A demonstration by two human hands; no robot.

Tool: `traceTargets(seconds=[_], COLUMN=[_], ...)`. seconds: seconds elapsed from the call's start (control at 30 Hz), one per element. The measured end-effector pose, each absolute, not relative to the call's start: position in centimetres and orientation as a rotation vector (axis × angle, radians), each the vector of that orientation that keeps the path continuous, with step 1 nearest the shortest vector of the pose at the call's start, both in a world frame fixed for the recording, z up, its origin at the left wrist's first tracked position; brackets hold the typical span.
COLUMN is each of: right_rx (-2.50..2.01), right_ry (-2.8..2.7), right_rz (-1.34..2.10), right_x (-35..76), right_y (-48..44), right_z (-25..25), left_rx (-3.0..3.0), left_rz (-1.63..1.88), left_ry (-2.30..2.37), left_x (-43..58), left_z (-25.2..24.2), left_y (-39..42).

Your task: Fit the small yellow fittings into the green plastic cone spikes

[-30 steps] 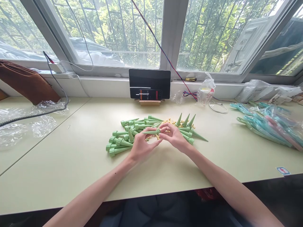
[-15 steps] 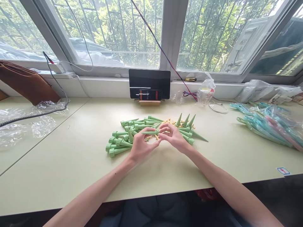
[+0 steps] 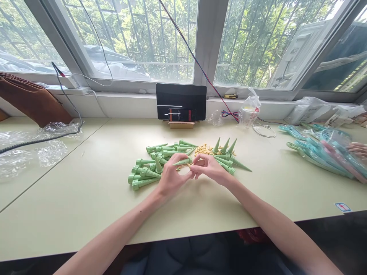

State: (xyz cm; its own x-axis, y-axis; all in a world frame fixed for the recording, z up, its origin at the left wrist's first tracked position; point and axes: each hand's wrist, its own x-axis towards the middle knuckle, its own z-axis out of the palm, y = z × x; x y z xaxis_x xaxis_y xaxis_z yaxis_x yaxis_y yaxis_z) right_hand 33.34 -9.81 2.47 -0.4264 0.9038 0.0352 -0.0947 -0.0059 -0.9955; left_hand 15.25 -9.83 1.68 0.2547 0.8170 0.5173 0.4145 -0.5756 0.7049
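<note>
While your left hand (image 3: 172, 174) is clamping a green spike (image 3: 181, 162), your right hand (image 3: 211, 169) is pinching a small yellow peg (image 3: 189, 165) just beside it, seemingly leaving this piece unfinished. Farther off, more green spikes (image 3: 145, 183) are lying leftward, three upright spikes (image 3: 225, 146) are standing rightward, and loose yellow pegs (image 3: 203, 149) are lying unused.

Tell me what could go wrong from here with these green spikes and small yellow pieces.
The small yellow piece at the fingertips of the right grip could slip and get lost among the loose yellow pieces just beyond.
The three upright spikes point up near that grip, so a knock might topple them.
The left grip sits against the lying spikes and might disturb them.
</note>
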Motion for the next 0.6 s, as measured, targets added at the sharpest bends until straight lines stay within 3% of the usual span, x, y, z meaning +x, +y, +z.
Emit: traceTargets(seconds=[0.6], right_rx=[-0.977], right_ry=[-1.238], right_rz=[1.457], right_x=[33.77], right_y=[-8.93], right_z=[1.76], left_rx=[1.947], left_rz=[1.175], left_ry=[1.121], left_x=[14.96], left_z=[1.68], left_y=[-9.4])
